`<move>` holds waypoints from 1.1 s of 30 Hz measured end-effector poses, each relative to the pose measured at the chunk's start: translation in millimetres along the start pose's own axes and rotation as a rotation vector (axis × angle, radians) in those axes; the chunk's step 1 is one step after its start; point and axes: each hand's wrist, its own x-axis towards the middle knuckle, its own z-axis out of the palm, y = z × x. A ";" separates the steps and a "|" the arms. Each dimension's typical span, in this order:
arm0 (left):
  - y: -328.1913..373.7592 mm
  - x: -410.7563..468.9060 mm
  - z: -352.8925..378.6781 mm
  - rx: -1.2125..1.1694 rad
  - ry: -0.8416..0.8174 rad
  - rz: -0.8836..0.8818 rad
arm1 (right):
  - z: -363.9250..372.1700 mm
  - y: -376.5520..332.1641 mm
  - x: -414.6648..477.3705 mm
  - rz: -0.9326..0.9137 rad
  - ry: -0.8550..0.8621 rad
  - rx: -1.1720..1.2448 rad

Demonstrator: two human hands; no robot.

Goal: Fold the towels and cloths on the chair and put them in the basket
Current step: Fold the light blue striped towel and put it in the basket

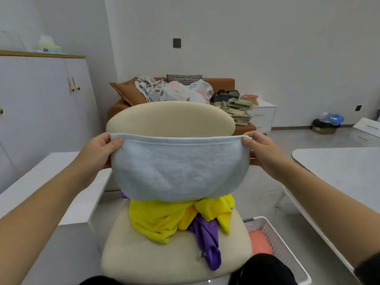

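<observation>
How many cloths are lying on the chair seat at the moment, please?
2: a yellow cloth heaped on the chair, and a purple cloth trailing from under it toward the front edge. The grey-blue towel held between the left hand and right hand may hide more.

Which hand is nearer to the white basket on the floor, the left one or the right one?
Right. The right hand pinches a corner of the towel on the side of the basket; the left hand holds the opposite corner, across the chair.

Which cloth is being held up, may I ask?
The pale blue towel, between left hand and right hand; yellow cloth and purple cloth lie on the chair.
</observation>
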 end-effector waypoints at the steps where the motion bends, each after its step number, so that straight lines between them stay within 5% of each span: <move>1: -12.0 -5.0 2.7 0.011 -0.005 -0.040 | 3.0 11.6 -3.5 0.030 0.000 0.010; 10: -111.6 -27.6 25.0 0.065 0.049 -0.239 | 37.4 95.2 -17.9 0.236 0.037 -0.027; 22: -160.5 30.4 60.0 -0.014 0.337 -0.162 | 71.0 139.1 50.6 0.197 0.175 -0.046; 28: -196.7 56.6 66.7 0.034 0.230 -0.378 | 74.5 182.0 79.5 0.381 0.108 -0.109; 33: -207.2 65.6 57.6 -0.207 0.099 -0.550 | 74.9 185.9 84.2 0.424 0.047 0.049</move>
